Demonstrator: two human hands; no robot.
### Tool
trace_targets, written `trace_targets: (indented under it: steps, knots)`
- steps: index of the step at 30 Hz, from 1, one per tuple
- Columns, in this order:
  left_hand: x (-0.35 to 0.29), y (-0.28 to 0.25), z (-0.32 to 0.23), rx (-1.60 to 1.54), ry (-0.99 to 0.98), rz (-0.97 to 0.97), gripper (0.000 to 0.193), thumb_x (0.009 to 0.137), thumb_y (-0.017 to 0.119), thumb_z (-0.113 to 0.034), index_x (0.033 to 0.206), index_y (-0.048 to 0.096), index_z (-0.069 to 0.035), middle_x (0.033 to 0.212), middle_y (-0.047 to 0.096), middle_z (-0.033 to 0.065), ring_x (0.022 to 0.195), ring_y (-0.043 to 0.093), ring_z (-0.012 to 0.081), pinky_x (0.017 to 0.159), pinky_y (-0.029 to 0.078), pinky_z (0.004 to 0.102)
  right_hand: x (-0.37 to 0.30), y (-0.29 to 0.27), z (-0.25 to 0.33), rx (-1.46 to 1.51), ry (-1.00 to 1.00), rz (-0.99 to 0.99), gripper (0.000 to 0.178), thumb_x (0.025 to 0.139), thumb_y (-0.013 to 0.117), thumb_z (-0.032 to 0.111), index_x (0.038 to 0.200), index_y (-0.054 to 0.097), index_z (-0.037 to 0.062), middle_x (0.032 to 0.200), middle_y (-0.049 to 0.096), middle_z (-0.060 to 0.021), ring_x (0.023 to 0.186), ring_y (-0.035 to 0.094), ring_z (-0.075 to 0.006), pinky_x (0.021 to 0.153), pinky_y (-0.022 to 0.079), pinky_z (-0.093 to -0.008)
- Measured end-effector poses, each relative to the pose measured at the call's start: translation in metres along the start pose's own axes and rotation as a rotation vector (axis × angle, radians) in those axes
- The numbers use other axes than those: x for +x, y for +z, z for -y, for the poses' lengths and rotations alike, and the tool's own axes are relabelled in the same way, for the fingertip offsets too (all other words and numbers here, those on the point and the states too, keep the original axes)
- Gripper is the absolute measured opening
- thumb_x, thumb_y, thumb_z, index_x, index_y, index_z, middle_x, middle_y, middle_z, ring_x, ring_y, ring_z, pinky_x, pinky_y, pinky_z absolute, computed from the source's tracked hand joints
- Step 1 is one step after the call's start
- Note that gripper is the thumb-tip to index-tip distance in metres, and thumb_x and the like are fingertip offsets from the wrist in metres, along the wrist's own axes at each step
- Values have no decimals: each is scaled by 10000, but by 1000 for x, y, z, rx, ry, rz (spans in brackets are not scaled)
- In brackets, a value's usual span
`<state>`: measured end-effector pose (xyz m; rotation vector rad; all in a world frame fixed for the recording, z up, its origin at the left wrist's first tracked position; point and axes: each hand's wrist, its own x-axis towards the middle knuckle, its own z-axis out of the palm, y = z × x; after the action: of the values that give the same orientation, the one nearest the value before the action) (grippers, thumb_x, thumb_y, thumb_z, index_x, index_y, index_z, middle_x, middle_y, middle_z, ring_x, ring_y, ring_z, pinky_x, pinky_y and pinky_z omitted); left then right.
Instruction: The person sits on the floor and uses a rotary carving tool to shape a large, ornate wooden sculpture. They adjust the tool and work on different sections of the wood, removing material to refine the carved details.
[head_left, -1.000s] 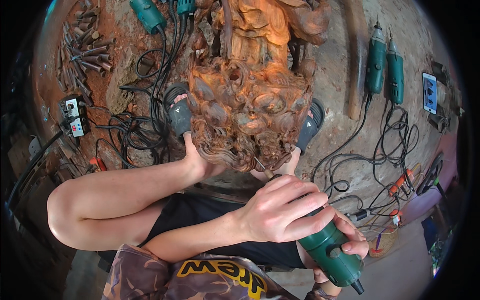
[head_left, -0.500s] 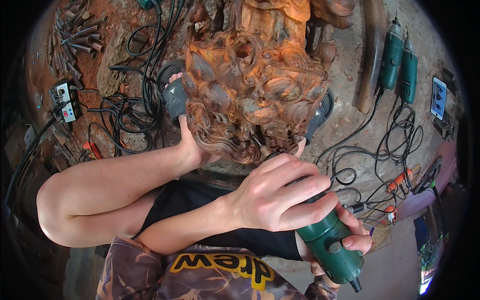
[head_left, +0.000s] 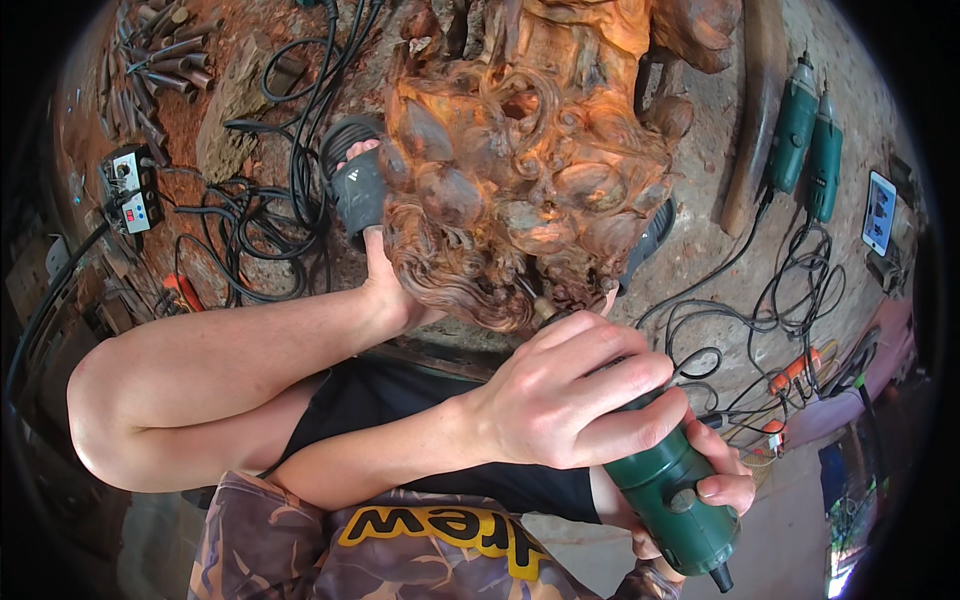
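A green electric die grinder (head_left: 668, 478) slants across my lap, its thin bit pointing up and left. My left hand (head_left: 590, 385) is closed over its front part. Around the right side of its body curls my right hand (head_left: 722, 475), partly hidden behind the tool. The bit reaches the near lower edge of a knotty, reddish-brown wood carving (head_left: 540, 190) with rounded lobes and wavy, hair-like grooves. Whether the tip touches the wood I cannot tell. The carving stands between my feet.
Two more green grinders (head_left: 794, 130) lie at the right beside a long wooden beam (head_left: 755, 120), cords tangled below them. A phone (head_left: 879, 212) lies farther right. A control box (head_left: 130, 195), coiled black cables (head_left: 245, 235) and a pile of burrs or rods (head_left: 165, 60) are at the left.
The picture has shifted slightly, with the carving and my hands a little farther right in it. Both hands keep their hold on the grinder, its bit still by the carving's lower edge.
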<state>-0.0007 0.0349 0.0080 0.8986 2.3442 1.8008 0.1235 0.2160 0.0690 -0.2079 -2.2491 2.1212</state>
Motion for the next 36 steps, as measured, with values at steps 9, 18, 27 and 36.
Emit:
trace_targets:
  steps: [9,18,27,36]
  knots:
    - [2,2,-7,-37,-21,-2,312,743,745,-154,1046,734,-82,1000,708,67,818,695,216,661,530,304,-6,-6,8,36,4,-22,818,610,1026,381,1169,475,151,1339,616,-267,1248,634,-429,1071,537,-557]
    - [6,0,-1,8,-11,-7,331,717,755,-153,1041,737,-85,981,707,67,793,692,209,640,518,300,8,-8,-1,-10,-12,62,893,614,1003,545,1191,427,182,1370,618,-207,1292,614,-363,1112,505,-496]
    - [5,2,-4,-15,-27,-11,325,727,751,-154,1045,740,-84,997,714,67,814,697,204,672,523,295,5,-12,13,-68,75,70,904,578,1040,468,1197,449,179,1379,619,-202,1289,615,-340,1073,543,-471]
    - [3,6,-14,-51,-35,47,300,730,745,-153,1019,745,-72,1008,707,64,814,693,215,670,523,306,-19,-16,13,8,54,-3,915,574,1048,420,1222,450,175,1434,569,-209,1289,604,-353,1078,548,-489]
